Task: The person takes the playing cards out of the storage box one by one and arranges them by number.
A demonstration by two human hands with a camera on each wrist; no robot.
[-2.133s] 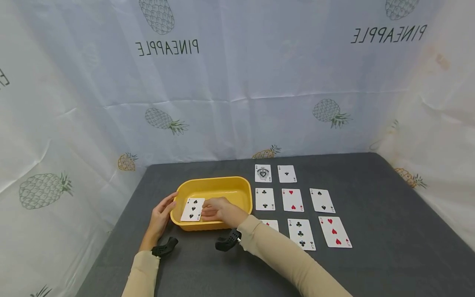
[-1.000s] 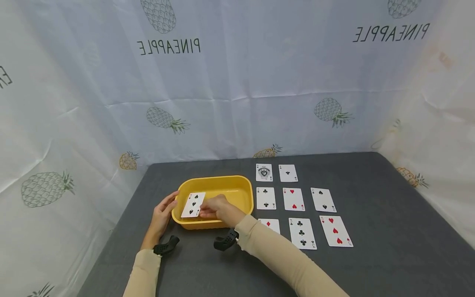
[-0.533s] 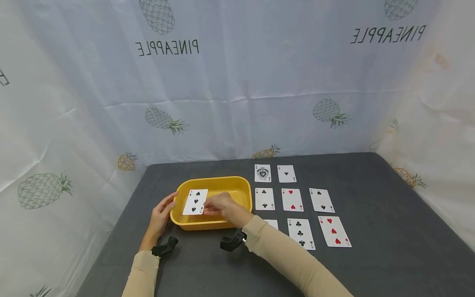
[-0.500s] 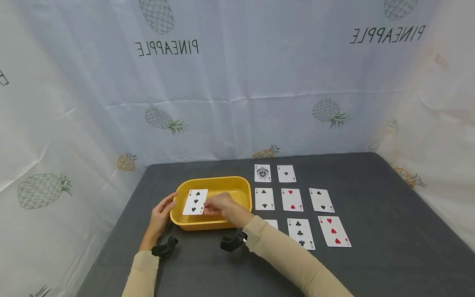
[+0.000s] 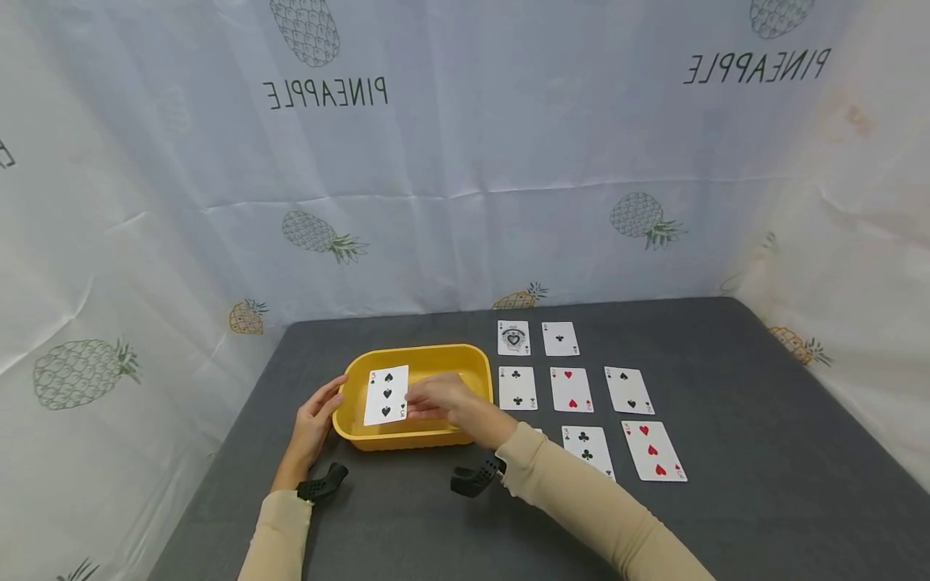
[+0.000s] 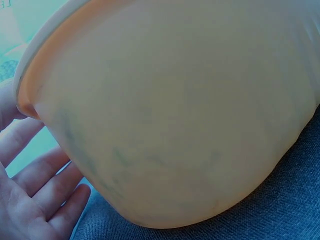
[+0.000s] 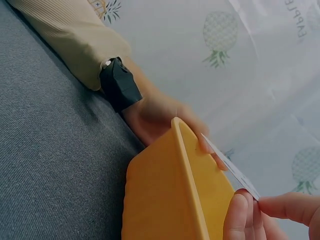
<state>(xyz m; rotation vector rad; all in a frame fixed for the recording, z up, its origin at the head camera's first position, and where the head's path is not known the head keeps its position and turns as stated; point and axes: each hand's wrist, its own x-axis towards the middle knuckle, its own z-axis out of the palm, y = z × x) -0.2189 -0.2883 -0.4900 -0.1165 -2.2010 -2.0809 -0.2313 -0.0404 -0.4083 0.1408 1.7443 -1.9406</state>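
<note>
My right hand [image 5: 452,403] pinches the right edge of a playing card, the three of spades [image 5: 387,394]. The card is tilted face up over the left part of a yellow plastic tub [image 5: 475,379]. In the right wrist view, the thumb [image 7: 295,206] and curled fingers meet at one end of the card [image 7: 230,167], seen nearly edge-on. My left hand [image 5: 312,420] holds the tub's left end, its thumb at the rim and its other fingers along the outer wall. The left wrist view is mostly filled by the tub's wall [image 6: 165,125].
Face-up cards lie in rows right of the tub, including an ace of clubs [image 5: 560,339], a two of hearts [image 5: 571,390] and a three of hearts [image 5: 654,451]. My right sleeve [image 5: 574,500] covers part of the nearest row. A pineapple-print curtain [image 5: 450,242] hangs behind the dark table [image 5: 392,516].
The three of spades has risen from low in the tub and shifted slightly right with my right hand, now facing me more. The left hand and the tub have stayed put.
</note>
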